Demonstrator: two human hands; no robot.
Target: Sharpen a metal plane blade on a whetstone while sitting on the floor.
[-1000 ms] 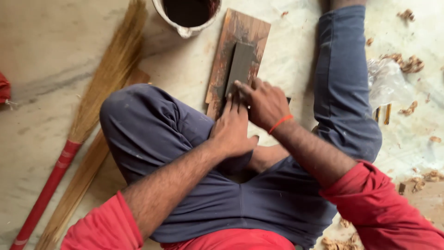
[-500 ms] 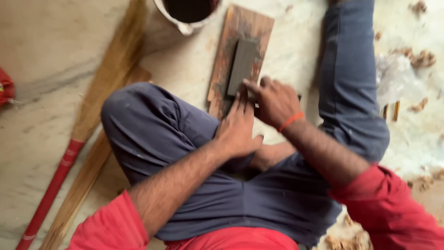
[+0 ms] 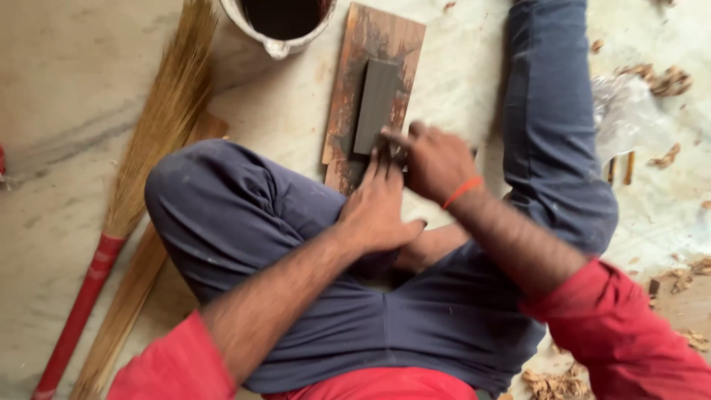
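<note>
Stone block (image 3: 375,106) lies on wooden board (image 3: 370,89), board on floor (image 3: 67,89) between the person's legs. Left hand (image 3: 379,207) and right hand (image 3: 435,161) meet at block's near end. Bucket (image 3: 280,26) just left of board's far edge. Broom (image 3: 141,185) left of bent knee. Wood shavings (image 3: 659,78) far right.

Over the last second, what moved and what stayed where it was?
Both hands, the left hand and right hand, slid slightly back along the grey stone toward its near end, pressing something small I cannot make out. The stone, wooden board, bucket and broom stayed where they were.
</note>
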